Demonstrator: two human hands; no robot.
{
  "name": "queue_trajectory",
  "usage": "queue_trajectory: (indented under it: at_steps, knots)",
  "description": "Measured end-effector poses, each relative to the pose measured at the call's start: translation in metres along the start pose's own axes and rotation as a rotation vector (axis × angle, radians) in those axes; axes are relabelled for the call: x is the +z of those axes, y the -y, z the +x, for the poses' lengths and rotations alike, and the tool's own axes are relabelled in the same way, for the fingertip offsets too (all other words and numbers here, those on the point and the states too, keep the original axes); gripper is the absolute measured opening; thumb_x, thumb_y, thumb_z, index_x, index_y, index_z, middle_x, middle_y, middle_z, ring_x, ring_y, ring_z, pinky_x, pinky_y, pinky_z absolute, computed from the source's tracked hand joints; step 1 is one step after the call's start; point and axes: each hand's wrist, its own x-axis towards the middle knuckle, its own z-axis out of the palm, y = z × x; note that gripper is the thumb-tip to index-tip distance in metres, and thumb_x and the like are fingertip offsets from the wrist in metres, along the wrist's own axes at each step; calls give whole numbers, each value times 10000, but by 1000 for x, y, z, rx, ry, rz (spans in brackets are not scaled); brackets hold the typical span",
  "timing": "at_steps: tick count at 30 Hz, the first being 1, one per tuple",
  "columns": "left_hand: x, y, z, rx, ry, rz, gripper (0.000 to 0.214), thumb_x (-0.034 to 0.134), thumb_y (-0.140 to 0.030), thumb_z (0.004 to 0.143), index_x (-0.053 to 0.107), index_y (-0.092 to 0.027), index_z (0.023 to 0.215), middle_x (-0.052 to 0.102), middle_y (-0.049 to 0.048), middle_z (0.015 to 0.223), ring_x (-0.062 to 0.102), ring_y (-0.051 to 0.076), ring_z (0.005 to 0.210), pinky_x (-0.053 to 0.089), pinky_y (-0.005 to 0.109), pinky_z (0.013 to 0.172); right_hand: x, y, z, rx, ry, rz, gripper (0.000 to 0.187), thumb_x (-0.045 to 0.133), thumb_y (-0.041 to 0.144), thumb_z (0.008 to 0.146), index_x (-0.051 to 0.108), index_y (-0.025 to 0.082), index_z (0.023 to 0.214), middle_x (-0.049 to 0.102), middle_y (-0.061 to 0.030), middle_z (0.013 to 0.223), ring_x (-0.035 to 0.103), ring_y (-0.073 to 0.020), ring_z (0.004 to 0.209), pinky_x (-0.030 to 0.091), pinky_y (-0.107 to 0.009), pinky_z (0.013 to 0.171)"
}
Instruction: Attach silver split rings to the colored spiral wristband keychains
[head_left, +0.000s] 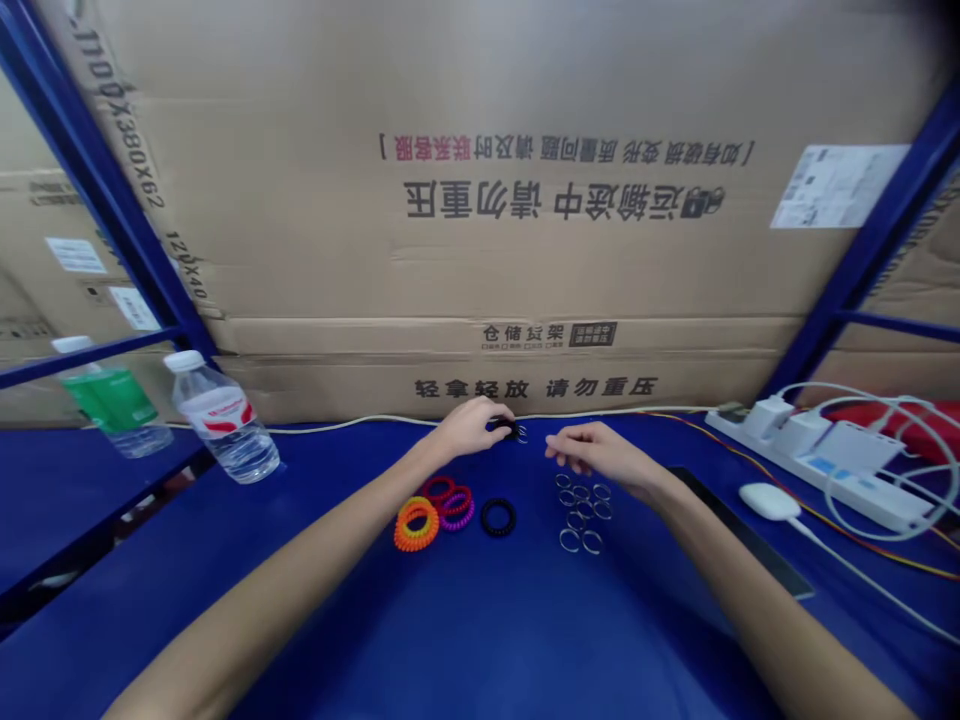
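My left hand [472, 425] is at the far side of the blue table, its fingers closed on a black coil hair tie [510, 426]. Small metal rings [523, 434] show at that hair tie's right edge. To the right, my right hand [596, 450] has its thumb and fingers pinched together; whether anything is between them cannot be made out. Several silver split rings [575, 521] lie just below it. Another black coil hair tie [498, 517] rests in the middle, with orange [412, 538], purple [459, 520] and red coil hair ties [439, 488] grouped to its left.
Two water bottles [229, 425] stand at the left by the blue frame post [142, 230]. On the right are a white power strip [832, 470] with cables, a white charger [769, 500] and a dark flat panel [765, 550]. Large cardboard [480, 270] walls off the back.
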Motion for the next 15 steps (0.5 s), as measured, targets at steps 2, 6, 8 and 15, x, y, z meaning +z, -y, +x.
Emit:
queue_trajectory:
  at_steps: [2,6,8,15]
  knots:
    - [-12,-16,-17,20,-4,-4,245,504,-325,959,650,-178,1090,680,58,1048,627,221,986,470,352,895,-6,2,-2,-11,-37,-62,391,548,530,846,712,177,805,647,-38,724,508,-131,570,372,-264,525]
    - [-22,-50,-61,87,95,-13,208,598,-394,884,725,-234,920,721,8,846,653,192,811,462,272,766,-16,-6,-1,9,-106,-234,279,663,467,750,703,191,748,673,-33,714,562,-176,642,406,-290,606]
    - [-16,-63,-80,105,130,-8,213,676,-417,815,733,-224,883,719,28,831,642,222,843,456,287,766,-16,-14,2,45,-119,-317,257,704,453,700,696,196,720,690,-35,719,586,-194,676,407,-289,621]
    - [13,-76,-96,78,111,-82,63,654,-209,815,682,-188,867,700,46,899,604,218,927,432,295,864,4,-39,11,216,-74,-476,310,766,465,612,618,194,637,656,-28,578,571,-178,539,361,-266,502]
